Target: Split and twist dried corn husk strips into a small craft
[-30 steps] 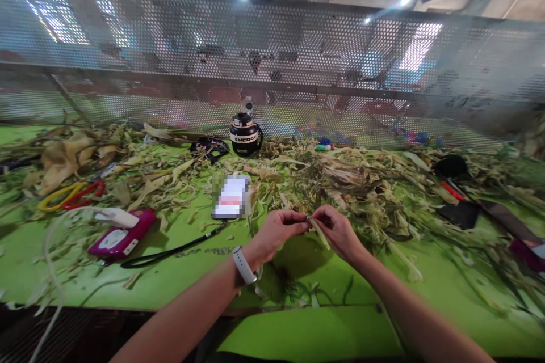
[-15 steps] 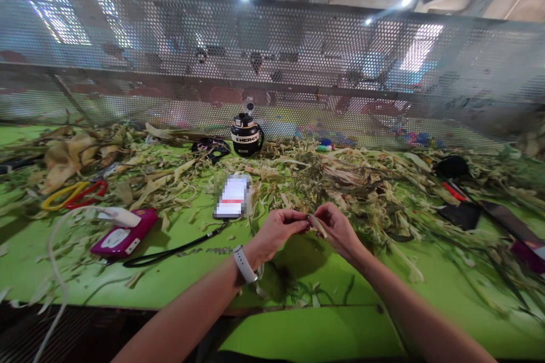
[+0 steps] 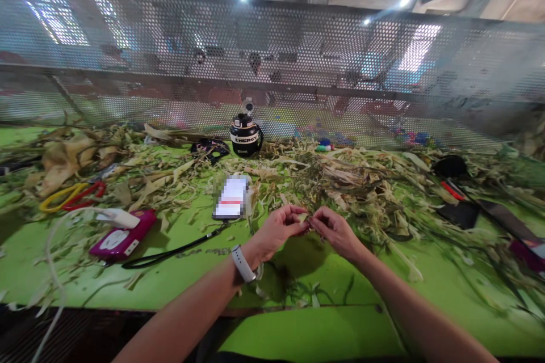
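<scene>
My left hand [image 3: 281,228], with a white band on its wrist, pinches a small pale piece of husk [image 3: 302,218] between thumb and fingers. My right hand [image 3: 334,231] meets it fingertip to fingertip; its fingers are pressed together, and what they hold is too small to make out. Both hands are over the green table [image 3: 315,278], just in front of a heap of dry husk strips [image 3: 349,176]. A phone [image 3: 231,197] with a lit, blurred screen lies to the left of my left hand, its black strap trailing left.
A purple power box [image 3: 123,235] with a white plug and cable is at the left, near yellow and red scissor handles [image 3: 74,195]. A black jug [image 3: 244,137] stands before the perforated metal screen [image 3: 298,68]. A red-and-black tool [image 3: 453,189] lies at the right.
The pale strip that stuck out between my hands toward the right no longer shows there; a small pale piece shows at my left fingertips. My right fingers have closed in slightly toward the left.
</scene>
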Demonstrator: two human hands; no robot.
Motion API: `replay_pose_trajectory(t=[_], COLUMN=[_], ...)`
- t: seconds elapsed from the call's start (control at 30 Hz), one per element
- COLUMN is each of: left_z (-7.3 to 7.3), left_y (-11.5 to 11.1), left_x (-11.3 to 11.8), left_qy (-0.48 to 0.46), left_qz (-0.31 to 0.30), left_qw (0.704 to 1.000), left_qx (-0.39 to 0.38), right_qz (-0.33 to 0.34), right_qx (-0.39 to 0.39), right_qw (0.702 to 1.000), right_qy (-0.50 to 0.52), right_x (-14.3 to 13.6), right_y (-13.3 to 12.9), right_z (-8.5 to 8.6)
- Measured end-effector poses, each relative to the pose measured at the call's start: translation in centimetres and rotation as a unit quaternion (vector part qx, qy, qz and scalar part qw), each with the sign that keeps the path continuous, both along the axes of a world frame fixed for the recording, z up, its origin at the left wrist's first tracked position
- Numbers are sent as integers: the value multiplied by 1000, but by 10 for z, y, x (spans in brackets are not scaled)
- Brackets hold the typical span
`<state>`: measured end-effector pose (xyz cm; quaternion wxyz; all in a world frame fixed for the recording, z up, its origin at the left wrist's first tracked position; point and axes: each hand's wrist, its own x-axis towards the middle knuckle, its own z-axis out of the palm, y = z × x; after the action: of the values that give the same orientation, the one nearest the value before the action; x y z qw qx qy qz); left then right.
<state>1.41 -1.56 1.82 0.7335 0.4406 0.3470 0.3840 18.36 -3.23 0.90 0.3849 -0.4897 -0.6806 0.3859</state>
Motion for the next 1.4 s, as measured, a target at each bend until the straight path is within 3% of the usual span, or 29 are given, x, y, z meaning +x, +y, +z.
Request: replay_pose_trajectory(t=[0.23, 0.47, 0.73, 1.0, 1.4], left_z=[-1, 3, 6, 3, 5], left_y=[-2, -1, 0, 3, -1], left_x=[-1, -4, -8, -8, -6], left_qy=[-8, -16, 12, -11, -18], left_qz=[-26, -55, -61, -39, -27], left_qw=[999, 995, 996, 995, 996], left_qx=[-17, -79, -69, -92, -82], right_qz=[63, 83, 75, 85, 80], right_qx=[-9, 0, 9, -92, -71], right_qw=[996, 996, 996, 992, 994], right_qy=[-62, -25, -38, 22, 12], right_x=[4, 3, 4, 6, 6], right_y=[-1, -4, -4, -6, -5], right_z=[9, 12, 10, 13, 9])
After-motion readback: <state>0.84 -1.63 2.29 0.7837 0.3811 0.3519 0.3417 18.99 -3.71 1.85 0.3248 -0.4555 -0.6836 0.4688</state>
